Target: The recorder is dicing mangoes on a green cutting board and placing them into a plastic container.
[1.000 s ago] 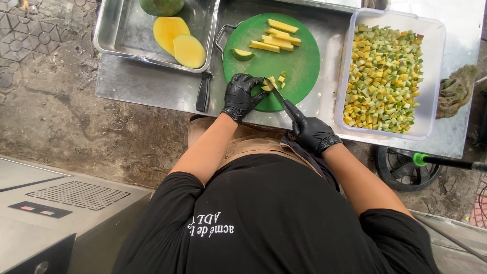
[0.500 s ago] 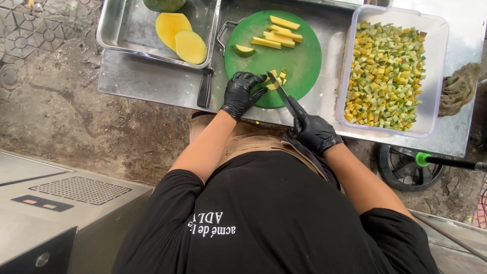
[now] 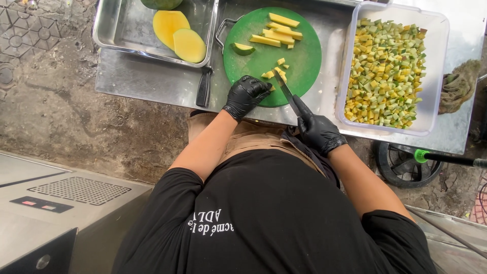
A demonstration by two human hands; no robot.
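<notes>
Both my hands wear black gloves. My right hand (image 3: 317, 131) grips a knife (image 3: 285, 90) whose blade lies over the near part of a round green cutting board (image 3: 299, 61). My left hand (image 3: 245, 95) is curled at the board's near edge, fingertips on a small mango piece beside the blade. Just past the blade lie small yellow mango cubes (image 3: 278, 72). Farther back on the board are several yellow mango strips (image 3: 278, 33) and one green-skinned end piece (image 3: 242, 48).
A clear plastic tub (image 3: 436, 66) full of diced mango stands to the right. A steel tray (image 3: 122, 35) at the back left holds mango halves (image 3: 178, 35). A second dark knife handle (image 3: 204, 90) lies between tray and board. A crumpled cloth (image 3: 455, 91) sits far right.
My left hand has closed from spread fingers into a curl at the board's edge. The knife has shifted slightly right, and the cut cubes now lie a little farther back.
</notes>
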